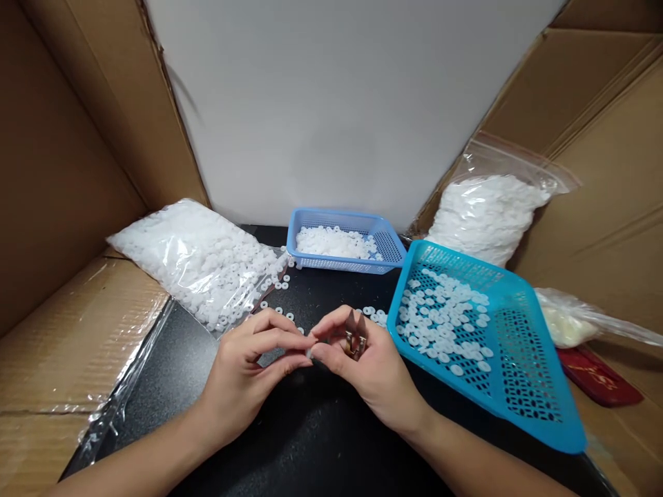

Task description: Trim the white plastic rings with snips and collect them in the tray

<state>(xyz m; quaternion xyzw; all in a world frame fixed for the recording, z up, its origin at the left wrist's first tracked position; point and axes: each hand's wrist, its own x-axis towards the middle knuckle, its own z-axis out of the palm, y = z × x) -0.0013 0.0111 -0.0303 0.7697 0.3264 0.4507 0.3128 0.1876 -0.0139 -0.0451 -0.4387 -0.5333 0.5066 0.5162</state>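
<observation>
My left hand [248, 373] and my right hand [370, 373] meet fingertip to fingertip above the black table. Between the pinched fingers shows a small white plastic piece [309, 353], mostly covered by the fingertips. My right hand's curled fingers also hold a small brass-coloured metal tool [355, 344] with two prongs; its full shape is hidden. Just beyond the hands lie several loose white plastic washers [280, 310]. Right of my right hand stands a turquoise basket [523, 304] with many white washers [440, 317] spread over one side.
A blue basket [342, 264] holding white washers stands at the back. An open clear bag of washers [202, 262] spills at the left. Another filled bag [487, 207] leans at the right, near a small bag [567, 324] and a red object [601, 378]. Cardboard walls [77, 117] flank the table [311, 442].
</observation>
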